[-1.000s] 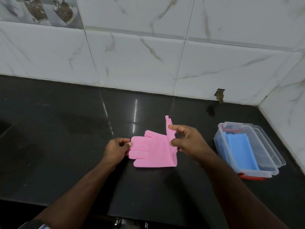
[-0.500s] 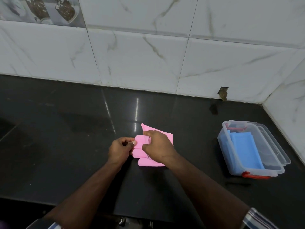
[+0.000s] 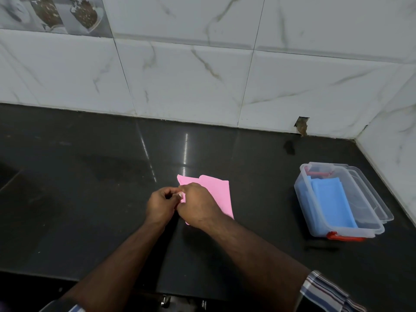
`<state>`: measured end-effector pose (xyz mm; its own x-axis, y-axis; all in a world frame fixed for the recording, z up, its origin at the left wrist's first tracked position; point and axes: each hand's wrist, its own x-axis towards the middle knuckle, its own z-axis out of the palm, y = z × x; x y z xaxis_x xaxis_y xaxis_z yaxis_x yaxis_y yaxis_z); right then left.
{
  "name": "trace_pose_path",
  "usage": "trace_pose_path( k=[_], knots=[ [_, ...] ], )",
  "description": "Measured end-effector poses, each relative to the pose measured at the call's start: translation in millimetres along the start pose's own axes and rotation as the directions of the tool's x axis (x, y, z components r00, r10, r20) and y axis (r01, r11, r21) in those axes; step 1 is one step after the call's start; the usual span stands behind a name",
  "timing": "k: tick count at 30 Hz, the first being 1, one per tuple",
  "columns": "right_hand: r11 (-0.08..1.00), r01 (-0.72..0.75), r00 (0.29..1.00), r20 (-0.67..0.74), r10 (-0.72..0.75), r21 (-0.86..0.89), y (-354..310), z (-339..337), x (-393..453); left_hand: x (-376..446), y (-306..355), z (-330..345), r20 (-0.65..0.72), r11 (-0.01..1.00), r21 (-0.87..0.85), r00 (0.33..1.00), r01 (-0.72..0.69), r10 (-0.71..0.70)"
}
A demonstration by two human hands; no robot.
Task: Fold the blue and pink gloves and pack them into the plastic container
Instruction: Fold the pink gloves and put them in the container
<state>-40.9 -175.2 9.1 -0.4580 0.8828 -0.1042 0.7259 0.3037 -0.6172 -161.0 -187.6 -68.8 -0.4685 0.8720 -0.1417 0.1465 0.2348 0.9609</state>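
Right hand now beside left hand; both grips pinch folded pink glove.

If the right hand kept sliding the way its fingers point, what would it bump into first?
The right hand points left across the pink glove, so it would probably meet the left hand right away; their fingertips already look to be touching at the glove's edge.

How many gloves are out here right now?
2 in view. The pink glove lies on the black counter under both hands; the blue glove lies folded in the plastic container. Others may be hidden beneath it.
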Motion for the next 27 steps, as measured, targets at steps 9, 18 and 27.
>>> trace_pose_path(
  k=[9, 18, 27],
  knots=[
    [0.999, 0.004, 0.994, 0.108, -0.010, 0.054, 15.8, -1.4, 6.7, 0.1, 1.9, -0.6, -0.011, 1.000, -0.002, 1.000, 0.015, -0.015],
    [0.920, -0.033, 0.989, 0.144, -0.025, 0.392, 43.2, -15.4, -7.9, 0.7, 9.2, -5.1, -0.004, 0.988, 0.149, 0.999, 0.046, -0.046],
    [0.855, -0.360, 0.899, -0.108, 0.425, 0.374, 148.6, -57.9, -72.7, -4.8, 20.6, -1.2, -0.010, 0.946, 0.323, 1.000, 0.028, -0.026]
  ],
)
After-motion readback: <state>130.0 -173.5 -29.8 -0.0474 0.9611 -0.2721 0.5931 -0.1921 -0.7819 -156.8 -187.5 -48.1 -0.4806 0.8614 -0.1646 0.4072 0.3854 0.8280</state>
